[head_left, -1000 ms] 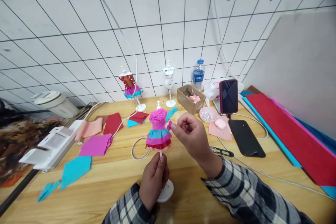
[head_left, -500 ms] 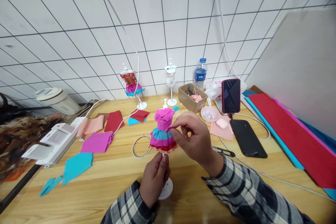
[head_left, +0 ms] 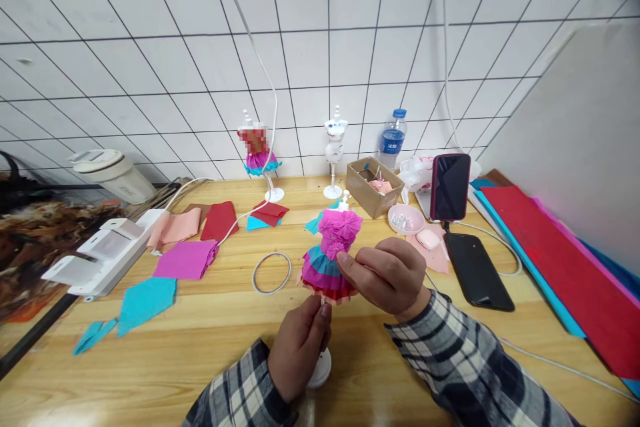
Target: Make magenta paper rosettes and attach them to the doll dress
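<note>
A small dress-form mannequin [head_left: 345,201] wears a crepe-paper dress [head_left: 323,267] with a pink bodice and a tiered skirt of blue, magenta, red and peach. My left hand [head_left: 301,343] is wrapped round its thin pole below the skirt, above the round white base [head_left: 320,370]. The form tilts slightly to the right. At the waist sits a small pink paper rosette [head_left: 333,250]. My right hand [head_left: 387,273] is closed, with thumb and fingertips pinching at the rosette's lower right edge against the dress; the fingertips partly hide it.
Behind stand a dressed mannequin [head_left: 257,157], a bare white one [head_left: 334,147], a cardboard box [head_left: 373,193] and a water bottle [head_left: 393,140]. Right lie a pink bead bowl [head_left: 406,219], phones [head_left: 477,270] and paper sheets [head_left: 550,267]. Left are paper pieces [head_left: 185,260] and a cable loop [head_left: 271,273].
The view has shifted a little. The mannequin has tilted and turned rightwards in my left hand. My right fingers have moved with it, and the pink rosette at the waist shows more clearly.
</note>
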The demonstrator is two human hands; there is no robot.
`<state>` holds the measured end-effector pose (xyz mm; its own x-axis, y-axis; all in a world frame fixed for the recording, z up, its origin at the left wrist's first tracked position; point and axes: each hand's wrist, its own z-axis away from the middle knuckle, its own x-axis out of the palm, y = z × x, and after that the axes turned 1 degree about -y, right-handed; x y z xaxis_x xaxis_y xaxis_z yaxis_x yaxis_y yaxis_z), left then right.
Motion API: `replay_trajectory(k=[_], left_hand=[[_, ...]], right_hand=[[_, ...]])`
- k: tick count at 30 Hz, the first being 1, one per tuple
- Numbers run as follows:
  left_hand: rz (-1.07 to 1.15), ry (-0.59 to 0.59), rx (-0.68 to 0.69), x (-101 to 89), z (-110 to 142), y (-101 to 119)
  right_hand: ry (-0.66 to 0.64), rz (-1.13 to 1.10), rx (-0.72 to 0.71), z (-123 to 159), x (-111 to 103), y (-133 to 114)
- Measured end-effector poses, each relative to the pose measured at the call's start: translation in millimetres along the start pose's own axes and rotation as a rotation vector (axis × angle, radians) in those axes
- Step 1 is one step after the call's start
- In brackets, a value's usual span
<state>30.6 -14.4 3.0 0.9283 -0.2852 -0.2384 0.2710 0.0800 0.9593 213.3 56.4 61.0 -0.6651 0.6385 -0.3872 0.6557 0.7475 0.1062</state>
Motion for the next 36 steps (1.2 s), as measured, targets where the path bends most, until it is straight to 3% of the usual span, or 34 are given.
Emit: replay_trajectory(k=[5, 13, 21, 26, 29, 32, 34, 36], left_hand=[[-0.005, 0.006, 0.009, -0.2, -0.5, -3.7], [0.002, 0.023, -0.007, -0.9, -2.3, 0.0], [-0.011, 0.032, -0.007, -2.9, -1.8, 1.3], [-0.021, 0.034, 0.003, -4.8, -2.2, 0.4], [-0.031, 0.028, 0.009, -5.8, -2.0, -1.4], [-0.054, 0.033, 0.021, -6.4, -2.0, -2.3], [-0.061, 0.051, 0.022, -6.4, -2.2, -2.6], [-0.054, 0.071, 0.022, -6.2, -2.6, -3.2]], right_hand=[[-0.008, 0.074, -0.065, -5.1, -2.7, 4.4], [-0.159, 0.158, -0.095, -4.2, 4.8, 9.1], [-0.186, 0.186, -0.106, -8.2, 2.0, 10.1], [-0.119, 0.076, -0.05, -12.1, 0.2, 9.8], [-0.023, -0.097, 0.114, -14.2, 2.0, 2.7], [0.061, -0.333, 0.56, -16.4, 8.3, -8.7], [0.008, -0.562, 0.903, -18.3, 13.8, -15.0], [-0.117, -0.886, 1.137, -20.9, 17.8, -18.4]])
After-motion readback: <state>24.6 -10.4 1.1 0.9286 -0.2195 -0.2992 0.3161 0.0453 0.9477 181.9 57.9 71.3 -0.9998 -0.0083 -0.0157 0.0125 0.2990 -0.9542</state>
